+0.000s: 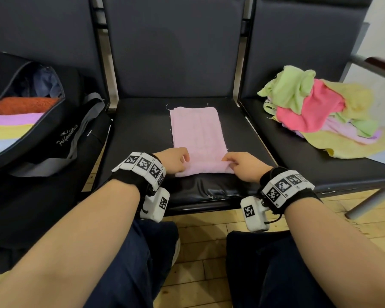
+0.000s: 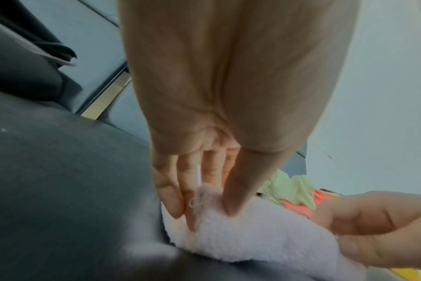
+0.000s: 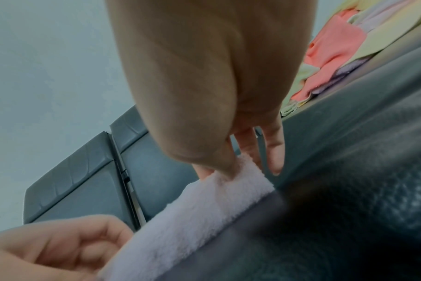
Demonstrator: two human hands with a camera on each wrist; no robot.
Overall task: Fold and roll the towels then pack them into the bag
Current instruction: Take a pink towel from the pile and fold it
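A row of dark padded seats (image 1: 182, 134) is standing on a pale wooden plank floor (image 1: 205, 252) — metal frame bars (image 1: 238, 70) are showing between the backrests, a white wall (image 1: 380, 41) at right.

A folded pink towel (image 1: 198, 134) lies lengthwise on the middle dark seat (image 1: 142, 134), its near end turned over into a short roll that the left hand (image 1: 172, 160) and right hand (image 1: 245, 165) pinch at either side. On the left seat stands an open black bag (image 1: 45, 134) holding rolled towels (image 1: 20, 116). A heap of loose towels (image 1: 316, 110) lies on the right seat.
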